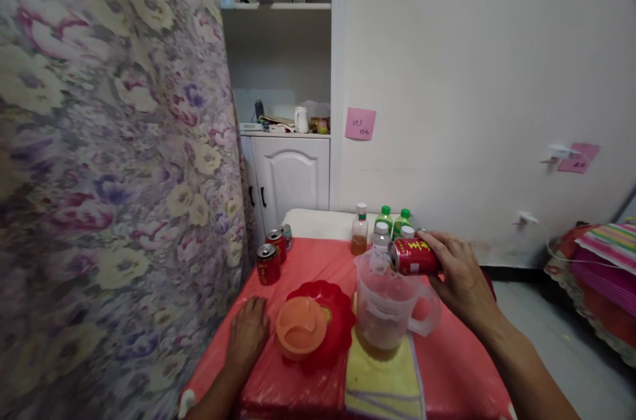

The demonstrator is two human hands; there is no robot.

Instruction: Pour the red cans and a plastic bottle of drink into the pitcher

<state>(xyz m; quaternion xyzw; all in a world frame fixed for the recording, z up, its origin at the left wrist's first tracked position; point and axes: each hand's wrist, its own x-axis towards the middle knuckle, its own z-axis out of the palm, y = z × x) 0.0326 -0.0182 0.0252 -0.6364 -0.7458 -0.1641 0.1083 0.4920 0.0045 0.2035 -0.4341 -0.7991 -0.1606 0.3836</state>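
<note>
My right hand (460, 274) grips a red drink can (415, 256) with yellow lettering. The can lies nearly on its side, its top end over the mouth of a clear plastic pitcher (380, 314). Some brownish liquid shows at the pitcher's bottom; whether any is running from the can, I cannot make out. Under the pitcher lies a folded yellow towel (382, 383). My left hand (250, 329) rests on the red table cover with nothing in it, left of a lidded orange bowl (301, 327) on a scalloped red plate (342, 334).
Two red cans (268, 265) and a smaller can (287, 236) stand at the table's back left. Behind the pitcher are a bottle with amber liquid (359, 234), green-capped bottles (385, 214) and white-capped ones (381, 236). A floral curtain (119, 175) hangs along the left.
</note>
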